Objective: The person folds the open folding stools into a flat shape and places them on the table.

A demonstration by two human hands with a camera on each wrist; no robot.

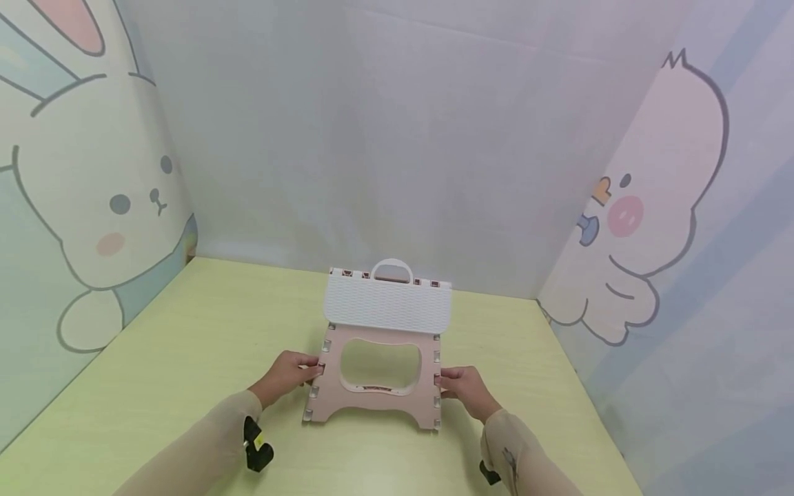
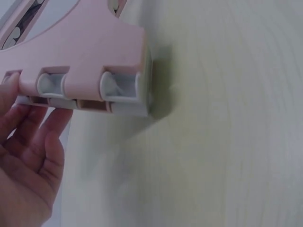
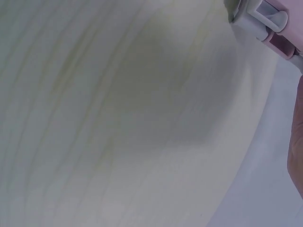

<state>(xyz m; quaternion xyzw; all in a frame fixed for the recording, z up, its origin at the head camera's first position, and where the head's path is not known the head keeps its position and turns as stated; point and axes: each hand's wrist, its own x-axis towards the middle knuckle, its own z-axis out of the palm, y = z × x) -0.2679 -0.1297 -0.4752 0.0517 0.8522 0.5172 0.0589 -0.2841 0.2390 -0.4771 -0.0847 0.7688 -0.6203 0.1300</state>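
A folding step stool (image 1: 387, 303) with a white textured top, a white carry handle and pink leg panels is in the middle of the head view. Its pink panel has a large oval cut-out and hinge joints down both sides. My left hand (image 1: 287, 375) grips the panel's left edge, thumb in front and fingers behind, as the left wrist view shows with the hand (image 2: 28, 165) at the hinged side. On the opposite edge my right hand (image 1: 466, 389) pinches the panel. Only a corner of the stool (image 3: 279, 23) and a sliver of the hand (image 3: 296, 142) show in the right wrist view.
A pale yellow table (image 1: 236, 310) with wood grain lies beneath the stool. Behind it hangs a plain light curtain (image 1: 397, 138). Side curtains carry a cartoon rabbit (image 1: 118, 158) at left and a cartoon duck (image 1: 670, 138) at right.
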